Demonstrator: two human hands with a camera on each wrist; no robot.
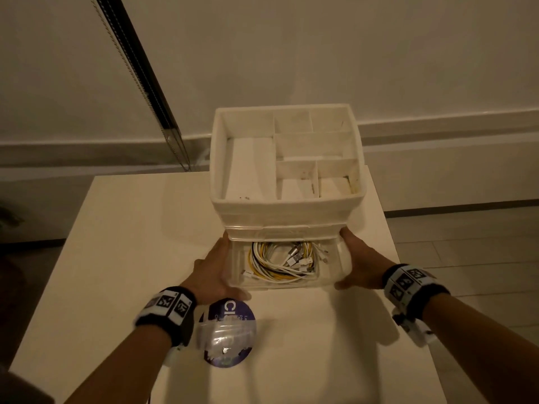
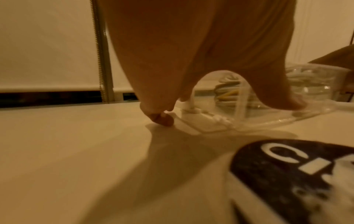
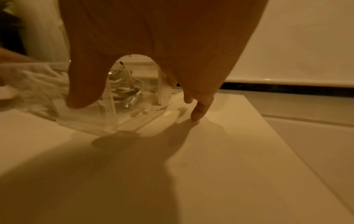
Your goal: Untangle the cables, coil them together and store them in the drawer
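**Both hands on the drawer, cables inside**

I see my left hand (image 1: 210,271) flat against the left side of the clear drawer (image 1: 284,284), fingers straight along its wall and thumb at the front corner, nothing clenched. Just nearer me, by the desk's (image 1: 122,243) front edge, lies a dark round sticker (image 1: 227,333). The drawer stands pulled out from the white organiser (image 1: 287,158) at the desk's back edge. The cables (image 1: 284,262), white and yellow, lie coiled together in the drawer. My right hand (image 1: 360,265) presses the drawer's right side the same way, fingers extended, thumb at the front corner.
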